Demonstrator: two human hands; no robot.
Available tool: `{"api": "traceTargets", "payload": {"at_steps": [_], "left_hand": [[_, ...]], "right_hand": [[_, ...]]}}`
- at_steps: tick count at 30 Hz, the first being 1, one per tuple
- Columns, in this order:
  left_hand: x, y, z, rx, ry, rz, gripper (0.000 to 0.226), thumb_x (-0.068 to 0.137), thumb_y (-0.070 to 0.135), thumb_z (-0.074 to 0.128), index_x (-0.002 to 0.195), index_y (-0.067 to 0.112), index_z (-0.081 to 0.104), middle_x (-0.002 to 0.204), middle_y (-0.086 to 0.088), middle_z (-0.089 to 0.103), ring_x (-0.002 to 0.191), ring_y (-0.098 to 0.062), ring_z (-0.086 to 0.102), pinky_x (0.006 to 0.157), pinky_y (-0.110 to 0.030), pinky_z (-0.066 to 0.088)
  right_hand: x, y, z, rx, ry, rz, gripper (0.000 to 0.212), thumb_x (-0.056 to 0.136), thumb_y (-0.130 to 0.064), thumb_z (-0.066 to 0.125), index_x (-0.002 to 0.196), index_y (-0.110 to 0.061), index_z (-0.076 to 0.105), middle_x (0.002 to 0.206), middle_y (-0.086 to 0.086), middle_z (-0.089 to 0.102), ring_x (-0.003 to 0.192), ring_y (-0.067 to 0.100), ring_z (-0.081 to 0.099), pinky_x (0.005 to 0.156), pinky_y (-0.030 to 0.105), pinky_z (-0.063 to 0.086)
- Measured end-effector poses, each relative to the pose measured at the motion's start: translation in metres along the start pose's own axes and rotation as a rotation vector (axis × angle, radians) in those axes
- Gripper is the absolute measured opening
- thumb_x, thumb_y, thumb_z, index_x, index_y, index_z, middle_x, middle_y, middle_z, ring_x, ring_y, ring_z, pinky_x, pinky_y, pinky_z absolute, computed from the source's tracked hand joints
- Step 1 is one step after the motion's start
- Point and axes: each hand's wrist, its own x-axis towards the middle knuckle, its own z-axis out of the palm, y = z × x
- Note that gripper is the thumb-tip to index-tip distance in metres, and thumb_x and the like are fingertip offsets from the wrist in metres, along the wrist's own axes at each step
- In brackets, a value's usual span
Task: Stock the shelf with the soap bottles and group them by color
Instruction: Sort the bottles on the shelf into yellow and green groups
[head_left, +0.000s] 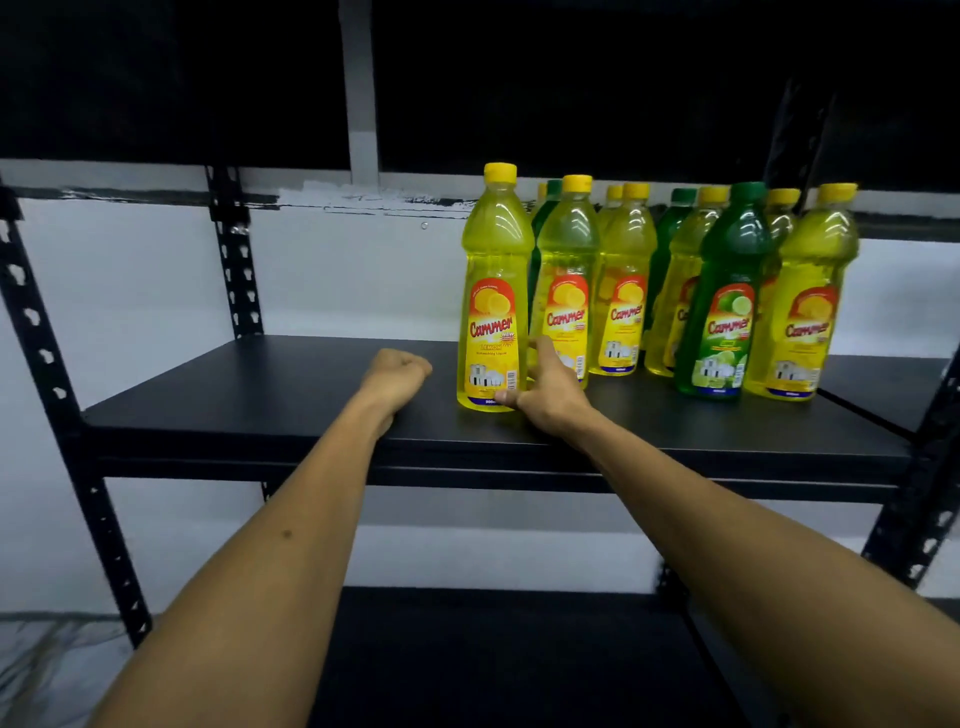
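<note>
On the black shelf board (270, 384) stand several yellow soap bottles and three green ones, mixed together on the right half. The nearest yellow bottle (493, 291) stands upright at the left end of the group. My right hand (545, 395) is at its base, thumb touching the lower right side and fingers spread behind it, not closed around it. A green bottle (727, 296) stands in the front row between yellow ones; two more green bottles (670, 234) stand further back. My left hand (397, 376) rests as a fist on the shelf, left of the bottle, holding nothing.
Black perforated uprights (31, 322) frame the rack on the left and right (930, 478). Another upright (236, 249) stands at the back left. A lower shelf board (493, 660) lies below. A white wall is behind the rack.
</note>
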Motion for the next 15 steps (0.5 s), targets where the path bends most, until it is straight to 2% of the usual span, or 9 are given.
{"api": "traceTargets", "payload": {"at_steps": [2,3,5,6,9,11,13,15], "left_hand": [[-0.006,0.003,-0.005,-0.138,0.037,0.049,0.012,0.096,0.014,0.054,0.103,0.017,0.063,0.101,-0.005,0.054,0.1,-0.016,0.048,0.082,-0.025,0.038],[-0.009,0.005,-0.008,-0.207,0.057,0.064,0.013,0.098,0.018,0.053,0.105,0.015,0.064,0.104,-0.006,0.057,0.102,-0.016,0.05,0.084,-0.025,0.039],[-0.012,0.006,-0.015,-0.301,0.08,0.058,0.034,0.1,0.028,0.051,0.126,0.007,0.058,0.126,-0.007,0.059,0.113,-0.015,0.053,0.091,-0.024,0.038],[-0.012,0.006,-0.017,-0.317,0.086,0.049,0.045,0.099,0.032,0.053,0.135,0.006,0.051,0.136,-0.008,0.054,0.114,-0.014,0.052,0.089,-0.024,0.039],[-0.01,0.002,-0.016,-0.336,0.108,0.042,0.074,0.089,0.038,0.067,0.148,0.013,0.031,0.145,-0.011,0.044,0.119,-0.02,0.056,0.087,-0.026,0.047],[-0.003,-0.003,-0.013,-0.346,0.127,0.038,0.086,0.08,0.038,0.077,0.148,0.02,0.026,0.141,-0.01,0.048,0.115,-0.023,0.06,0.094,-0.036,0.052],[0.0,-0.007,-0.011,-0.343,0.157,0.033,0.098,0.071,0.039,0.084,0.147,0.024,0.024,0.131,-0.006,0.056,0.11,-0.022,0.062,0.094,-0.043,0.053],[0.002,-0.009,-0.01,-0.301,0.192,0.052,0.103,0.062,0.039,0.088,0.143,0.023,0.028,0.119,-0.002,0.061,0.105,-0.02,0.064,0.09,-0.041,0.055]], "right_hand": [[0.01,-0.007,0.014,0.029,-0.028,0.004,0.075,0.076,-0.018,0.082,0.134,-0.017,0.035,0.133,0.009,0.058,0.121,0.028,0.057,0.101,0.047,0.048],[0.015,-0.011,0.021,0.042,-0.048,-0.001,0.075,0.075,-0.017,0.083,0.133,-0.017,0.036,0.134,0.009,0.058,0.121,0.027,0.057,0.101,0.048,0.048],[0.026,-0.017,0.034,0.068,-0.087,-0.013,0.076,0.073,-0.016,0.084,0.132,-0.017,0.037,0.135,0.008,0.058,0.122,0.027,0.057,0.103,0.049,0.046],[0.032,-0.019,0.039,0.082,-0.101,-0.018,0.077,0.072,-0.015,0.085,0.132,-0.017,0.037,0.135,0.007,0.057,0.122,0.026,0.057,0.103,0.049,0.046],[0.042,-0.023,0.052,0.129,-0.138,-0.055,0.077,0.069,-0.018,0.087,0.13,-0.019,0.041,0.133,0.005,0.06,0.118,0.023,0.06,0.102,0.047,0.048],[0.044,-0.024,0.057,0.123,-0.157,-0.11,0.075,0.069,-0.023,0.087,0.13,-0.02,0.042,0.131,0.003,0.062,0.117,0.021,0.062,0.099,0.043,0.051],[0.043,-0.025,0.06,0.036,-0.175,-0.185,0.082,0.071,-0.028,0.085,0.139,-0.021,0.039,0.134,0.004,0.06,0.12,0.023,0.06,0.101,0.042,0.05],[0.04,-0.026,0.061,-0.082,-0.226,-0.262,0.094,0.076,-0.031,0.082,0.151,-0.03,0.027,0.139,0.003,0.057,0.125,0.024,0.056,0.105,0.042,0.046]]}}
